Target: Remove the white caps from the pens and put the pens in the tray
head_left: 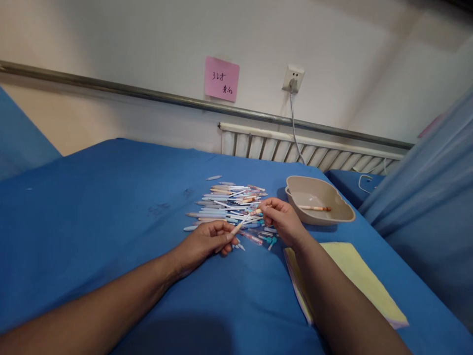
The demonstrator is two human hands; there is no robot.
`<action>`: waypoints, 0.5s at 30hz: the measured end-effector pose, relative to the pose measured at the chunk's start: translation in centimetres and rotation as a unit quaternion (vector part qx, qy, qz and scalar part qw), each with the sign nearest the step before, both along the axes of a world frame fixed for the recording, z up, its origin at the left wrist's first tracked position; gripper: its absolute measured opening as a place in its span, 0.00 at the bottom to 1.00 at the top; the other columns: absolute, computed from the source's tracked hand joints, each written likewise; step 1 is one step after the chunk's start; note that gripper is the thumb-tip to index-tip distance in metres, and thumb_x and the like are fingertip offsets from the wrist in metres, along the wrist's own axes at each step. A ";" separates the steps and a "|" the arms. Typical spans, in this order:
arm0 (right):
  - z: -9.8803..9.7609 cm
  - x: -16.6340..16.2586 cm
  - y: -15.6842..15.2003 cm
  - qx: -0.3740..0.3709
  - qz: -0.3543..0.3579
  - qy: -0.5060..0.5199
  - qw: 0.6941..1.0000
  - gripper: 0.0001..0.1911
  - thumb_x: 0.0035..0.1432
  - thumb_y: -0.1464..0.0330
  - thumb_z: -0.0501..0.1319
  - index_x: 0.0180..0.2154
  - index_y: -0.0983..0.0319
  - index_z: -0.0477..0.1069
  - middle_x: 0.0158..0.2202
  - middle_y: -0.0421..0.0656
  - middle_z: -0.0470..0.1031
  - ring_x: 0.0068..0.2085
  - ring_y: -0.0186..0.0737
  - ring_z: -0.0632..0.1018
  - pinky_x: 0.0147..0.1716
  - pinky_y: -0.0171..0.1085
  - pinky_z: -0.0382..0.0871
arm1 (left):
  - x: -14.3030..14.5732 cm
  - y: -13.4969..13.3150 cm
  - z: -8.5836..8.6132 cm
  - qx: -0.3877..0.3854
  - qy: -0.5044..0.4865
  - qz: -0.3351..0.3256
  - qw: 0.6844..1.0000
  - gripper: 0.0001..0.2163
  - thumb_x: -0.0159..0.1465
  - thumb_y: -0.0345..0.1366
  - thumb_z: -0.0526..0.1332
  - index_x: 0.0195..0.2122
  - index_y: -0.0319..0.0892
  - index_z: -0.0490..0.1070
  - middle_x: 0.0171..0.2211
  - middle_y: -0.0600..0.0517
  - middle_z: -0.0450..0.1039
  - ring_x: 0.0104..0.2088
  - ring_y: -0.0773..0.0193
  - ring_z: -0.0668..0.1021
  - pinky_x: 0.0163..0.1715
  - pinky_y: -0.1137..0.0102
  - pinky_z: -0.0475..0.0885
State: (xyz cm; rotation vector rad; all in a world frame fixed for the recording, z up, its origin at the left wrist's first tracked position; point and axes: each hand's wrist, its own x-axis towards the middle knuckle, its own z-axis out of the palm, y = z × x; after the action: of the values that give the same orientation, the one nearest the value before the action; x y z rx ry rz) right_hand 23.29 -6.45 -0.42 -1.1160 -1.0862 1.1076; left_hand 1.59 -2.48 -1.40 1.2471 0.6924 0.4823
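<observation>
A pile of pens and pen parts (229, 204) lies on the blue-covered table (111, 207). My left hand (205, 241) rests on the cloth just in front of the pile, fingers closed round the lower end of a thin pale pen (244, 222). My right hand (283, 219) pinches the upper end of that same pen, so it spans between both hands above the pile's near edge.
A beige tray (334, 214) with one pen (314, 208) in it stands to the right of the pile. Yellow paper sheets (354, 281) lie under my right forearm. A radiator (306, 150), a wall socket with cable (293, 79) and a pink note (221, 79) are behind.
</observation>
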 end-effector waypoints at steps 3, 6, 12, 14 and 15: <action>0.1 -0.1 -0.1 0.003 0.015 -0.024 1.000 0.13 0.49 0.58 0.63 0.29 0.62 0.68 0.15 0.32 0.61 0.18 0.28 0.59 0.20 0.30 0.50 | 0.0 0.0 0.0 0.007 0.007 -0.005 1.000 0.11 0.55 0.38 0.66 0.36 0.38 0.73 0.30 0.51 0.75 0.24 0.71 0.72 0.26 0.75 0.67; 0.2 -0.2 -0.3 0.003 0.035 -0.059 0.998 0.14 0.49 0.58 0.63 0.29 0.62 0.68 0.17 0.33 0.62 0.19 0.28 0.60 0.20 0.30 0.51 | 0.0 -0.1 0.0 0.019 0.013 -0.010 1.000 0.11 0.56 0.39 0.66 0.36 0.38 0.73 0.29 0.51 0.75 0.23 0.72 0.71 0.25 0.76 0.66; 0.8 -0.2 -0.5 0.004 0.067 -0.097 0.993 0.16 0.49 0.56 0.63 0.28 0.62 0.66 0.19 0.33 0.63 0.20 0.28 0.62 0.22 0.30 0.55 | 0.0 -0.2 0.3 0.050 0.027 0.009 0.998 0.11 0.56 0.39 0.65 0.36 0.38 0.73 0.27 0.52 0.73 0.21 0.72 0.69 0.23 0.76 0.65; 0.8 -0.2 -0.5 0.002 0.068 -0.106 0.992 0.16 0.48 0.56 0.63 0.28 0.62 0.66 0.20 0.34 0.63 0.21 0.28 0.63 0.22 0.31 0.56 | 0.0 -0.2 0.3 0.072 0.036 0.028 0.996 0.11 0.56 0.39 0.64 0.36 0.37 0.73 0.27 0.52 0.73 0.21 0.72 0.69 0.22 0.76 0.64; 0.7 -0.3 -0.5 0.001 0.067 -0.110 0.992 0.17 0.48 0.55 0.63 0.28 0.62 0.65 0.20 0.34 0.63 0.21 0.28 0.64 0.22 0.31 0.56 | 0.0 -0.1 0.4 0.084 0.043 0.037 0.995 0.12 0.55 0.40 0.64 0.36 0.37 0.74 0.26 0.52 0.72 0.21 0.72 0.68 0.22 0.76 0.64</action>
State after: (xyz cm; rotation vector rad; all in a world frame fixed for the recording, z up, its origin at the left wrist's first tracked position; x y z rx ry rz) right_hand 23.02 -6.93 0.33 -1.1980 -1.3506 1.1062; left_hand 1.55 -2.61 -1.03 1.4105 0.7850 0.5608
